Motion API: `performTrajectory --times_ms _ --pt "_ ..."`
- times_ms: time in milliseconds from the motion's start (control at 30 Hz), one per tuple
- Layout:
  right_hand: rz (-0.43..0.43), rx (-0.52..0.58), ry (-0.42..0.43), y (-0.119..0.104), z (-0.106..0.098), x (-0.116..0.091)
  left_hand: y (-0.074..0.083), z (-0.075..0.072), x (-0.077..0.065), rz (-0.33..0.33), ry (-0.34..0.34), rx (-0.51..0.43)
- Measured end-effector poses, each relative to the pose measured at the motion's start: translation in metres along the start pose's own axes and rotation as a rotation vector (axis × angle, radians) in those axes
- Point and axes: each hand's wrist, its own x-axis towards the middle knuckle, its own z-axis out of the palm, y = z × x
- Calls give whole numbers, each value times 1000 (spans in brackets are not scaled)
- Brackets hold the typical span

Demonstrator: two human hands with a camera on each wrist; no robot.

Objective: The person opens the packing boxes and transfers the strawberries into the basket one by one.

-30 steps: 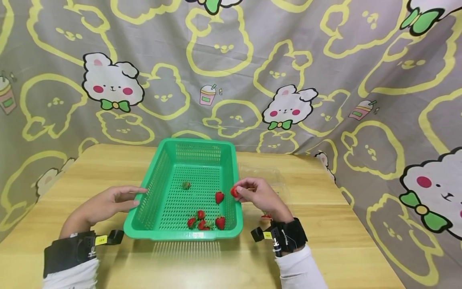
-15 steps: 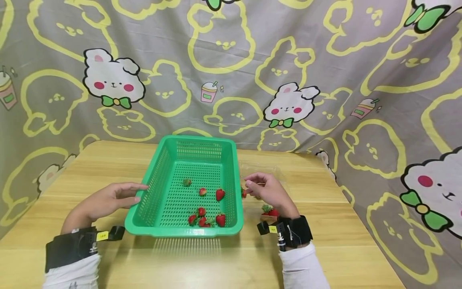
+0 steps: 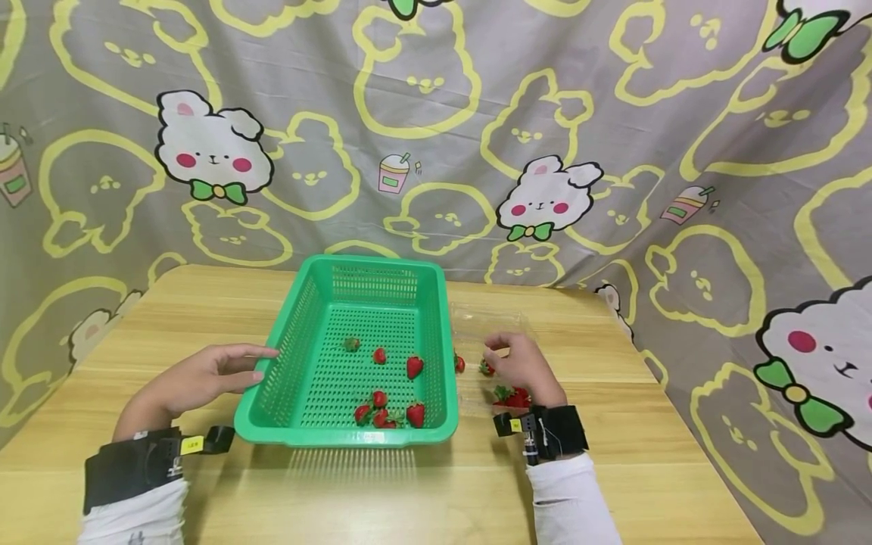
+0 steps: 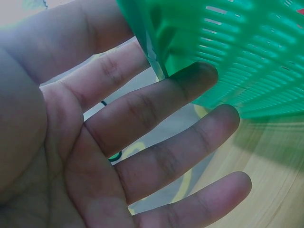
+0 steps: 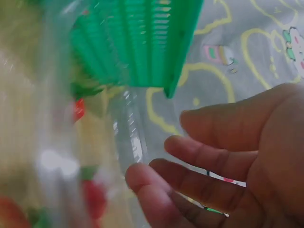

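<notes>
A green plastic basket (image 3: 346, 437) with slotted walls sits on the table, several red strawberries (image 3: 415, 368) spread over its floor. My left hand (image 3: 204, 378) touches the basket's left rim; in the left wrist view its fingers (image 4: 166, 161) stretch out straight beside the wall. To the right of the basket is a clear plastic box (image 3: 487, 322), with more strawberries (image 3: 514, 397) inside. My right hand (image 3: 523, 367) hovers over this box, fingers slightly bent and nothing between them. Close to its fingertips lies a strawberry (image 3: 486, 368). The right wrist view is partly blurred.
The wooden table (image 3: 633, 446) extends around the basket and box. A grey patterned curtain (image 3: 436, 151) hangs behind the table and along its sides. Both wrists carry black straps with small cameras.
A second ago my right hand pinched a strawberry at the basket's right rim; that strawberry now lies in the basket. The right hand has moved right, over the clear box. My left hand stays put.
</notes>
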Motion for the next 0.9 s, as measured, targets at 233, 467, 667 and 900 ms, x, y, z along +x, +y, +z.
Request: performTrajectory --times_ms 233,467,667,900 --pt "23 -52 -51 15 9 5 0 0 1 16 -20 -37" --pt "32 -123 -43 19 15 9 -1 -1 0 16 -17 -24" --pt "59 -130 -58 22 19 11 1 0 0 6 -1 12" --pt "36 -173 -71 26 25 14 1 0 0 0 -1 24"
